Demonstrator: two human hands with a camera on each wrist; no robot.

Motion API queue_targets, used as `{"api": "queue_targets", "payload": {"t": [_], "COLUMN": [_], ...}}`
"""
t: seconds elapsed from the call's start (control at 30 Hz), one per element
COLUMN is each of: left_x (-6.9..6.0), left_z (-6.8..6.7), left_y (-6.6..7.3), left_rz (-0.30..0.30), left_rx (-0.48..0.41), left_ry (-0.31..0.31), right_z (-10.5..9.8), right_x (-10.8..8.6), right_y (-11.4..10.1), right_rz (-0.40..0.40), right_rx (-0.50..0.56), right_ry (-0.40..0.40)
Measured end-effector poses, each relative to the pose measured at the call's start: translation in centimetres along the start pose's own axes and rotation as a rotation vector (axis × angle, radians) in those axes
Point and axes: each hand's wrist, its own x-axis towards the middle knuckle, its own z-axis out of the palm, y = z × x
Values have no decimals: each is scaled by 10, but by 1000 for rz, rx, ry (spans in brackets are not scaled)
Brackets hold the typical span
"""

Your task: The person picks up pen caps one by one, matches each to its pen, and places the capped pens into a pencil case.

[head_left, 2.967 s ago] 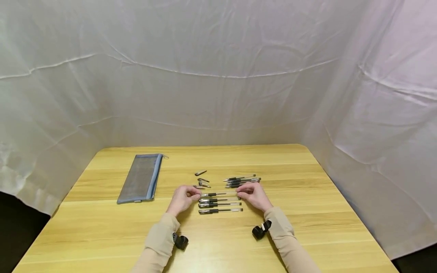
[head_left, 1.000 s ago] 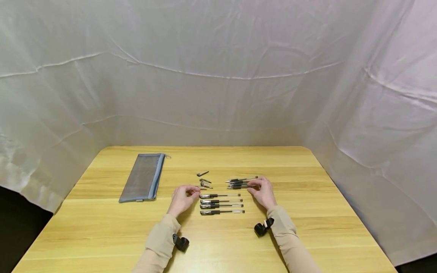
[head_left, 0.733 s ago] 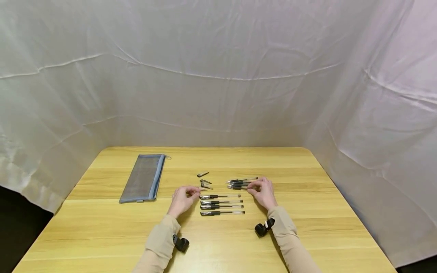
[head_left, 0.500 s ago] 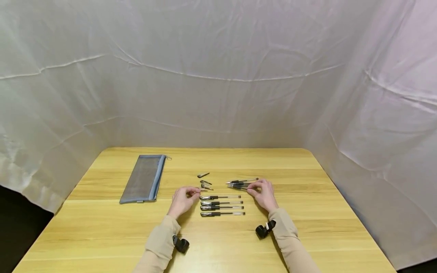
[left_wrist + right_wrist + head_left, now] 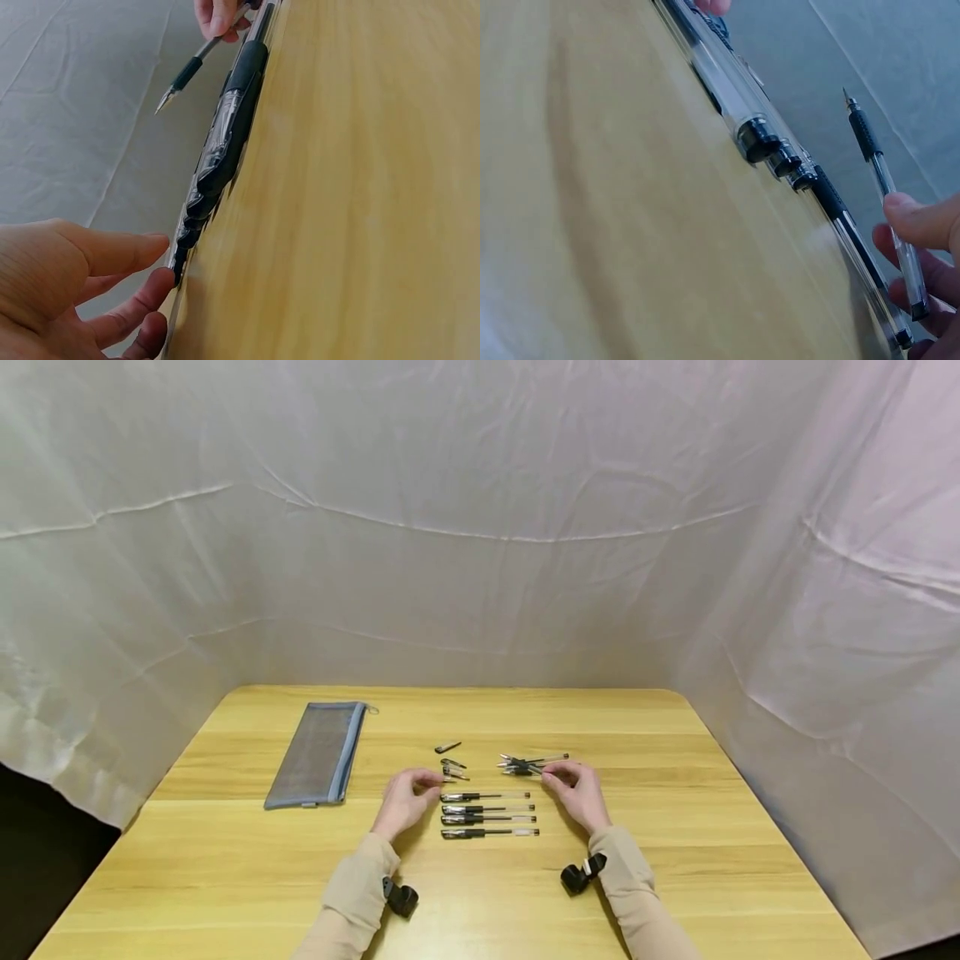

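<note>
My right hand pinches an uncapped gel pen near its rear end. The pen is raised, its bare tip pointing left and away in the head view. Other uncapped pens lie just beyond that hand. My left hand rests at the left end of a row of several capped pens. In the left wrist view its thumb and index finger are apart, with nothing visible between them; a fingertip is at or close to the far pen's cap. Beside those fingers lie loose pen caps.
A blue-edged mesh zip pouch lies flat on the left of the wooden table. One loose cap lies farther back than the others. Pale cloth hangs behind the table and at both sides.
My right hand has moved from the row's right end to the uncapped pens and raised one, turning it at an angle across the others. The left hand has barely moved.
</note>
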Motion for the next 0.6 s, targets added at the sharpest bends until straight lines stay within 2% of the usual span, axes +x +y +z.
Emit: {"api": "queue_targets", "payload": {"t": [0.07, 0.3, 0.47, 0.6], "left_x": [1, 2, 3, 4], "left_z": [1, 3, 4, 5], "left_y": [-1, -2, 0, 0], "left_rz": [19, 11, 10, 37], "left_rx": [-11, -19, -24, -8], "left_ry": [3, 23, 5, -9], "right_z": [0, 1, 1, 2], "right_x": [-1, 0, -1, -1], "right_y": [0, 1, 0, 0], "right_rz": [23, 51, 102, 140], "right_rx": [27, 147, 261, 320], "right_ry": [5, 36, 48, 65]}}
